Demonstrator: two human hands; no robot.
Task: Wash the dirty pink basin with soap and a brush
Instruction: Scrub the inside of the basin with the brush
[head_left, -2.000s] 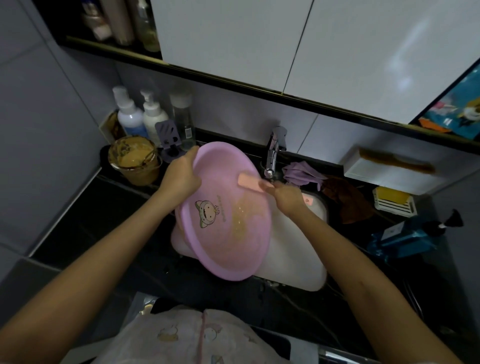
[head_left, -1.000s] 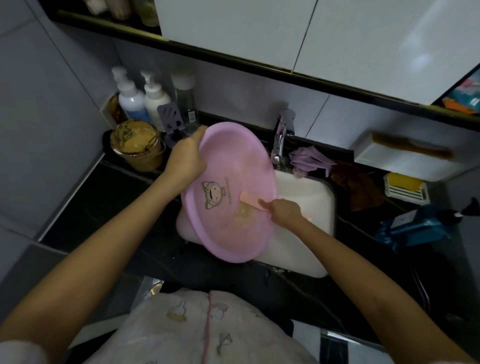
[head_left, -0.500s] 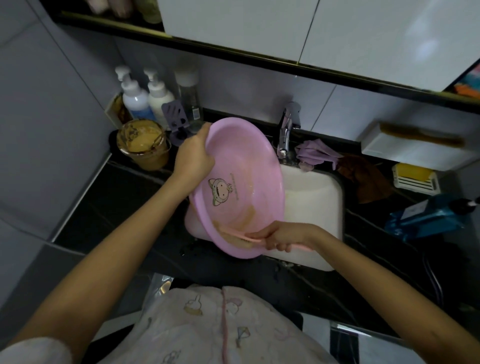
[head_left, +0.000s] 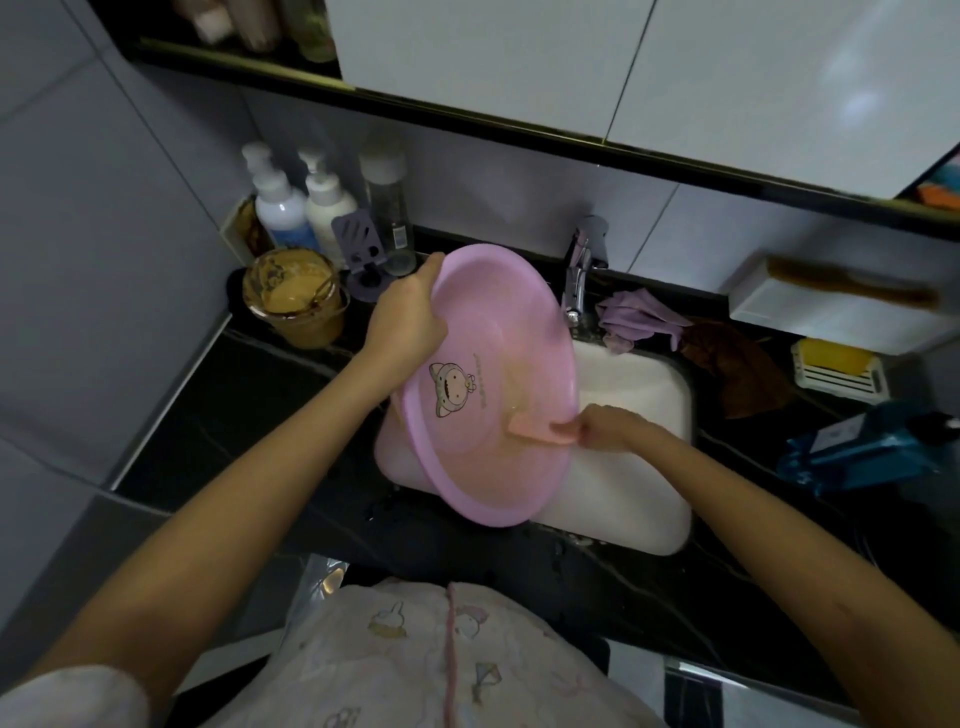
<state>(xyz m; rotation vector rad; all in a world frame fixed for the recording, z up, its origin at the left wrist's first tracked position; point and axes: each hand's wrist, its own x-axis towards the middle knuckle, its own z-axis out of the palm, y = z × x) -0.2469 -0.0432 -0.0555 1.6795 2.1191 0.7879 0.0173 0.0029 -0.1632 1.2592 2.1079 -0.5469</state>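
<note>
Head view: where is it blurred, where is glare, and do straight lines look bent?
In the head view, the brush on the basin looks smeared; the shelf bottles are blurred; soft glare lies on the white cabinet door; the wide lens bends its lower edge.

The counter before me is black stone with pale veins, and a white sink is sunk into it. At its back left stand a smeared jar, a bluish pump bottle, a white pump bottle, a clear bottle and a purple holder. Right of the tap lie a purple cloth, a brown cloth, a dish with yellow soap, and a blue pack.
</note>
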